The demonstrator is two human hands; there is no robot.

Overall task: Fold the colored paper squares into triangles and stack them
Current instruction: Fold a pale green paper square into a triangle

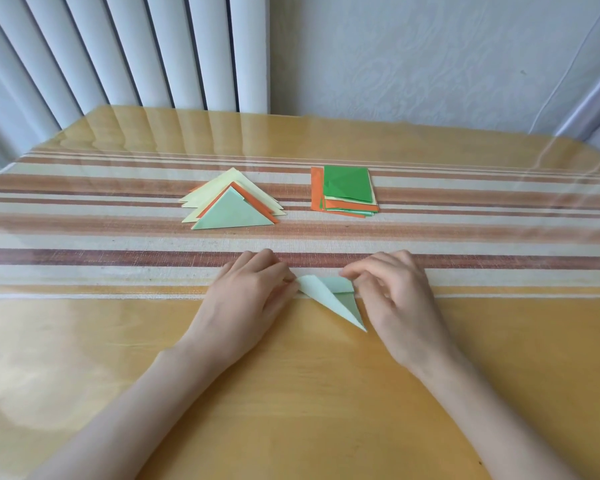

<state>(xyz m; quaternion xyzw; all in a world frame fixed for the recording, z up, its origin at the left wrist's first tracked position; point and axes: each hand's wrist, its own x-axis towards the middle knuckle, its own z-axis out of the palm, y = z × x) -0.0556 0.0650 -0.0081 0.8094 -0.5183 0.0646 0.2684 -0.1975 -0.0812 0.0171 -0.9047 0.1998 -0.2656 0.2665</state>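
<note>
Pale green sheet [329, 296], half folded, lies mid-counter [291, 393], nearer the near edge. Left hand [246, 296] fingers pinch its left corner and right hand [395, 299] fingers pinch the right one, likely to keep the corners matched before creasing. Toward the far edge: one triangle pile [232, 206] left, one square pile [343, 192] right, apart, presumably separating done from undone. Layers overlap too much to count.

We see a glossy yellow wooden table [291, 393], a striped cloth runner [84, 237] across its far half, on it a pile of folded triangles [234, 213] at left, a pile of paper squares [347, 188] at right, well apart, a pale green half-folded paper [329, 299] at the runner's near edge.
</note>
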